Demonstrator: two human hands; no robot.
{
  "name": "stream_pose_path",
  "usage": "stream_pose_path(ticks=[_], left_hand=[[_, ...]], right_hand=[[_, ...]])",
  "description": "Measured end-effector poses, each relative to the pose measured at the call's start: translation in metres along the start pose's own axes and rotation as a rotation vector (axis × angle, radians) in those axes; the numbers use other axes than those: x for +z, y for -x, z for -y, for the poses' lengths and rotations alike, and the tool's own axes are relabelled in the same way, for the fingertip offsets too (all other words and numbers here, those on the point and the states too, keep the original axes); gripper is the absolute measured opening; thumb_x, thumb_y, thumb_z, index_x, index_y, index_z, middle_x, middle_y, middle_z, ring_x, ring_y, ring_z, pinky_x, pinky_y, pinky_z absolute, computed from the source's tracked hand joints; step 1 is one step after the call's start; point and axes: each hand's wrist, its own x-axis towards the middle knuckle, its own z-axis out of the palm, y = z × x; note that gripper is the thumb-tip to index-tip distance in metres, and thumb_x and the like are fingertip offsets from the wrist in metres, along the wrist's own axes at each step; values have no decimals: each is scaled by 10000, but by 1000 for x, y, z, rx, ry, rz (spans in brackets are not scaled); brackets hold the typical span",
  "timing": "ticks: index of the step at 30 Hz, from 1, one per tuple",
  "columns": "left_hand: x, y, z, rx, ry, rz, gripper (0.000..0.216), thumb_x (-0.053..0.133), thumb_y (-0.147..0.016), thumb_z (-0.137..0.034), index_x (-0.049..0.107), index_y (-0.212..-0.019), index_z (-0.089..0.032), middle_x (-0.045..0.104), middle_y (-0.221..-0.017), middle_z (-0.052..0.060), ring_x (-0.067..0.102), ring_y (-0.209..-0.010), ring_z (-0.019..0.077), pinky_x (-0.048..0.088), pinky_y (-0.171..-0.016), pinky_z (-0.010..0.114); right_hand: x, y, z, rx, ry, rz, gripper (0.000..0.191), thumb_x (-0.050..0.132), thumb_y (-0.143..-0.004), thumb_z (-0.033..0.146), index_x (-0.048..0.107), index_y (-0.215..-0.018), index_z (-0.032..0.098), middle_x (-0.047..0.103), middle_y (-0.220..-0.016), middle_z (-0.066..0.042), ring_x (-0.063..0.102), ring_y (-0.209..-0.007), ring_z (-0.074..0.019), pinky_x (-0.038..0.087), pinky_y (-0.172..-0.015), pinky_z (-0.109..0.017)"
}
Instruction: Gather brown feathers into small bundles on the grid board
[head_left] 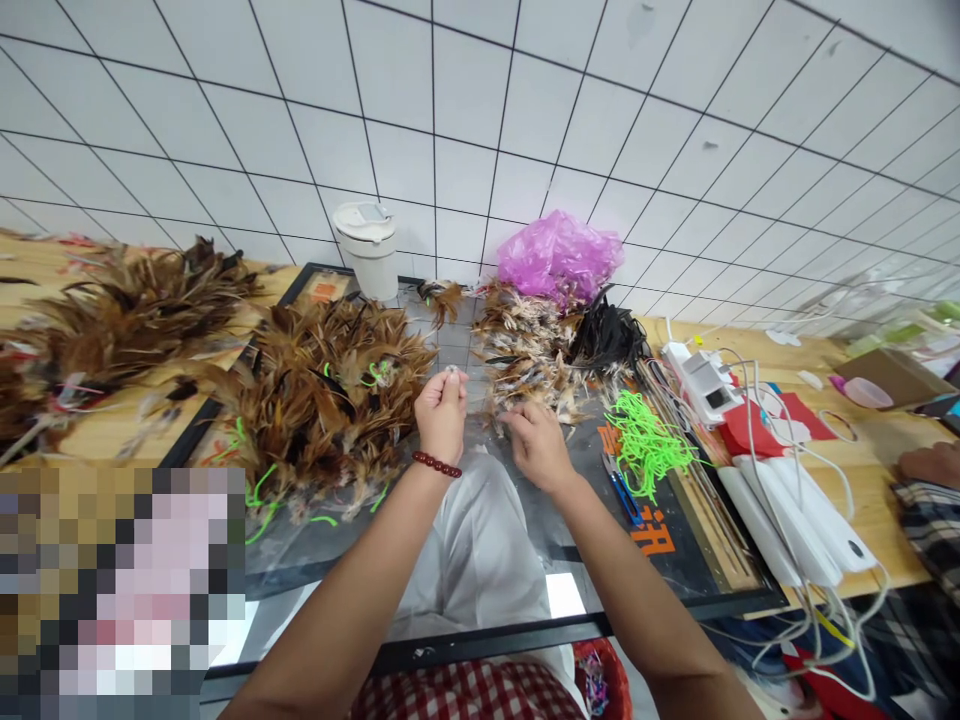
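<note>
My left hand [441,412] is closed in a pinch, thumb uppermost. A small pale bit shows at its fingertips, too small to name. Just right of it, my right hand [536,442] has its fingers curled together at the near edge of a heap of pale, mottled feathers [525,350]; what they pinch, if anything, is hidden. To the left of my hands lies a big pile of brown feathers [322,400] with bright green ties among them. Right of my right hand are a tangle of green strings [646,440] and blue-handled snips [622,492].
A white lidded cup [367,250] and a pink plastic bag [561,255] stand by the tiled wall. Black feathers [609,335] lie beside the mottled heap. On the right are a power strip [701,385], cables and another person's sleeve [930,525]. More brown feathers [142,310] lie far left.
</note>
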Motion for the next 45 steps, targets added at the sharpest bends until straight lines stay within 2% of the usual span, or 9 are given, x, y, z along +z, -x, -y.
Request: stream_pose_path(ticks=[3,6,9,16,21,28,35,39,45], left_hand=[[0,1,2,-28,-13,15,243,650,-731,-396,594,-742,-160,435,-570,-57,264,-407,26,171,-381,190],[2,3,5,-70,-19,53,246,658,-725,-391,596,-744,-154,435,-565,-59,262,-405,24,161,-383,188],[4,6,7,-117,-39,88,254,662,-721,-393,594,-735,-149,433,-559,-58,263,-403,24,156,-386,186],[5,10,15,-123,-123,246,247,645,-737,-391,628,-733,-145,504,-578,-24,379,-449,54,267,-434,192],[4,13,19,82,-366,320,217,575,-797,-334,691,-736,-161,667,-739,34,586,-754,142,434,-754,255],[11,24,22,34,-396,357,208,575,-776,-308,659,-662,-156,630,-675,15,537,-681,135,418,-701,248],[10,28,37,-35,-366,378,240,608,-760,-343,654,-634,-144,581,-628,0,487,-628,117,408,-656,244],[10,28,42,-69,-286,325,199,623,-749,-335,684,-724,-147,610,-688,5,518,-683,119,425,-693,243],[14,28,34,-168,-90,362,275,627,-749,-396,557,-638,-154,518,-601,-24,490,-536,81,401,-533,210]], right_hand=[[-5,-1,1,-141,149,95,444,478,-823,34,621,-1161,283,580,-1086,-78,475,-975,-216,344,-804,-357],[-9,-3,1,-223,204,149,321,499,-862,103,641,-1086,285,579,-1119,-69,461,-995,-222,331,-829,-371],[-8,-3,2,-172,140,128,179,488,-888,166,644,-948,231,599,-1035,-78,476,-949,-215,344,-827,-371],[-8,-6,5,288,-665,-187,154,488,-894,323,542,-831,193,545,-760,-8,499,-715,-139,407,-690,-273],[-8,-10,8,487,-1075,-189,212,567,-840,403,544,-805,195,469,-647,40,404,-586,-98,364,-594,-231],[-10,-11,14,453,-1006,-239,197,573,-847,372,576,-793,182,566,-719,12,492,-667,-104,415,-660,-241],[-9,-9,15,437,-733,-293,170,551,-859,345,574,-825,179,492,-634,38,436,-559,-88,372,-542,-219],[-5,-6,15,382,-579,-319,152,556,-860,332,599,-862,187,500,-688,22,448,-607,-97,392,-589,-231],[0,-4,12,410,-804,-264,253,574,-852,384,588,-1039,214,578,-755,-2,534,-674,-127,467,-667,-270]])
